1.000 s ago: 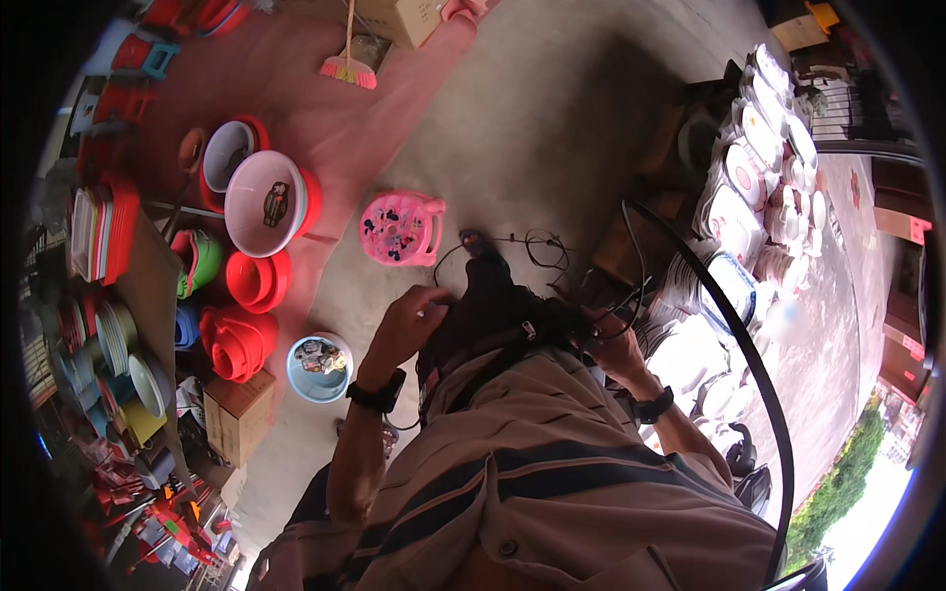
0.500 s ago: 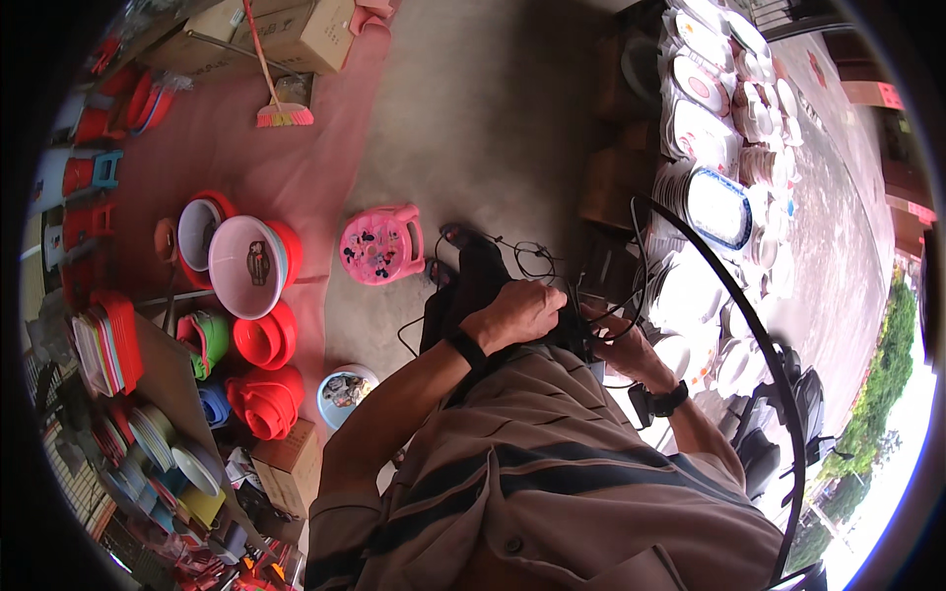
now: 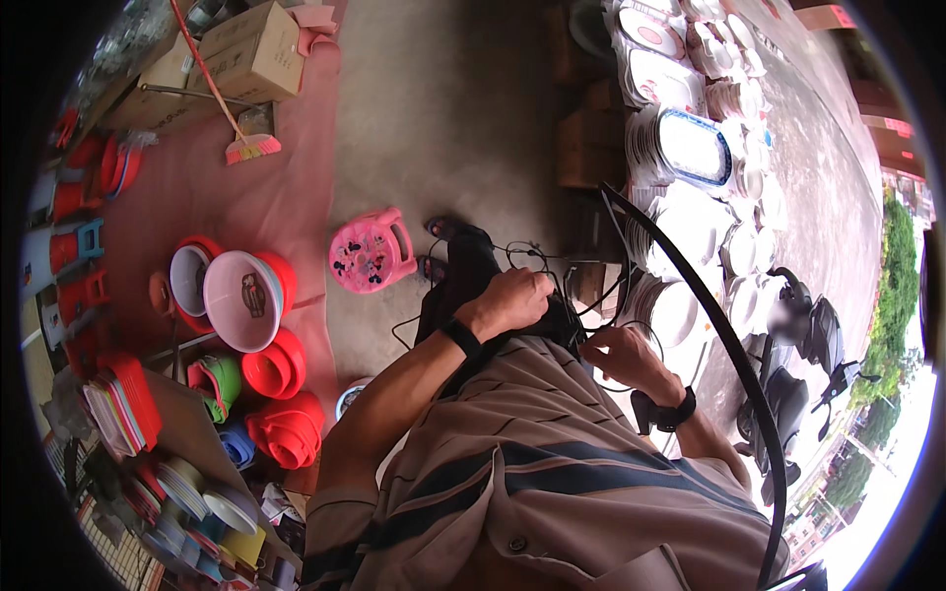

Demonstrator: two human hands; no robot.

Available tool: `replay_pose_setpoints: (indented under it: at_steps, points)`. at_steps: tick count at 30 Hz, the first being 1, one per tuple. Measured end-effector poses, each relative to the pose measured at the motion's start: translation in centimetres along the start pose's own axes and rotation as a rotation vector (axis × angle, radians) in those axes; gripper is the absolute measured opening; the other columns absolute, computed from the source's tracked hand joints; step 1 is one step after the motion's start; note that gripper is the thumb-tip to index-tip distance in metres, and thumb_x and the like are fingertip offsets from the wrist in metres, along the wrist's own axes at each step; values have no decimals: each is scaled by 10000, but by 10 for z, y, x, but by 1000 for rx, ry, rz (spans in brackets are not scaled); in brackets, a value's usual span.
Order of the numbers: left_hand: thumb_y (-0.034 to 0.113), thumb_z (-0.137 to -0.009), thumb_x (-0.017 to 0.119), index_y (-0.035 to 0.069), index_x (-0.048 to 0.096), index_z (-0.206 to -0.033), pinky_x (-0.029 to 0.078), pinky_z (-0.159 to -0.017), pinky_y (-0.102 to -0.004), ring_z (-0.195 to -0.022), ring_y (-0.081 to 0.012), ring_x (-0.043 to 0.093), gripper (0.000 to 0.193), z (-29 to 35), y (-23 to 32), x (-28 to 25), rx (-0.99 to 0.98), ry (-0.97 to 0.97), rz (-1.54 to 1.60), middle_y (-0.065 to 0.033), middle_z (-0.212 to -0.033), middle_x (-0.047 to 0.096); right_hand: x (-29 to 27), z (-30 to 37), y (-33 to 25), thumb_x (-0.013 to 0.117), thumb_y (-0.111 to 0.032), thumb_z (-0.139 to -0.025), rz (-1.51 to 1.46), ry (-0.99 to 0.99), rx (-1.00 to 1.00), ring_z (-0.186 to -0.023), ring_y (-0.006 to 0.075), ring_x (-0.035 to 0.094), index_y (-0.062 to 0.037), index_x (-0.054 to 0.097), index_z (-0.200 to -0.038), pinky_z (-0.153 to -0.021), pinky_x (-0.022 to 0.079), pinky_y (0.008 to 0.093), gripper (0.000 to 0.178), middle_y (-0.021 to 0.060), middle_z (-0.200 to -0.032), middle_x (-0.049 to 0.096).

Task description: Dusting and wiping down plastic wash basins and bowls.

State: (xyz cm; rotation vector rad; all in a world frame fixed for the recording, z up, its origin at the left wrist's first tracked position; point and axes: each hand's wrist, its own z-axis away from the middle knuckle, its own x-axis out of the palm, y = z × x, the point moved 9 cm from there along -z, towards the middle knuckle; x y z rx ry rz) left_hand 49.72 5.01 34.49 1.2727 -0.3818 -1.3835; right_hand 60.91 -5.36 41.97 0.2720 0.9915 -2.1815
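My left hand (image 3: 514, 299), with a dark band on the wrist, is closed in front of my waist. Whatever lies inside its fingers is hidden. Thin black cables (image 3: 619, 295) loop between my hands and over my dark trousers (image 3: 459, 286). To the right, my right hand (image 3: 631, 359), wearing a black watch (image 3: 674, 410), has its fingers curled together beside these cables. I cannot make out what is in them. A thicker black cable (image 3: 731, 325) arcs past on the right.
A pink stool (image 3: 363, 258) stands left of my feet. Red basins (image 3: 276, 364) and a white-lined tub (image 3: 236, 305) sit further left, near a broom (image 3: 252, 148). Stacked plates (image 3: 670, 231) line the right side, with motor scooters (image 3: 788, 384) nearer me.
My right hand has come away from the dark waist area, slightly down and right, and shows more fully. The left hand has shifted slightly left. The view has swung round a little.
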Motion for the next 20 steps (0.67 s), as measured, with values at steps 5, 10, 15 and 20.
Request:
replay_pose_setpoints:
  at_steps: [5,10,15,20]
  points:
    - [114,-822,522,43,708,-917,544,-787,-489,-853,-409,675,220,-6,6,-3,28,-6,-2,-234,-868,690,0,-3,-20,626,-193,-828,289,214,-100,-658,347,647,-78,687,-776,-580,486,445,140,122,-720,664]
    - [120,-819,530,61,711,-933,549,-780,-481,-838,-397,681,221,-24,-1,-10,50,14,13,-209,-854,697,-4,-5,-14,651,-253,-845,464,293,50,-762,371,660,-81,671,-860,-636,495,497,173,159,-810,670]
    - [122,-802,561,67,711,-869,561,-726,-473,-801,-388,688,174,-62,12,-36,153,-19,-10,-208,-825,696,-31,-25,-2,642,-271,-872,486,95,236,-832,411,662,-33,560,-1064,-698,501,541,317,170,-919,679]
    - [163,-794,578,65,721,-927,545,-826,-464,-918,-383,680,218,-123,-7,-73,76,-101,42,-218,-945,703,-66,-76,36,548,-313,-897,527,-139,501,-963,418,684,-85,572,-1194,-847,481,602,375,241,-986,701]
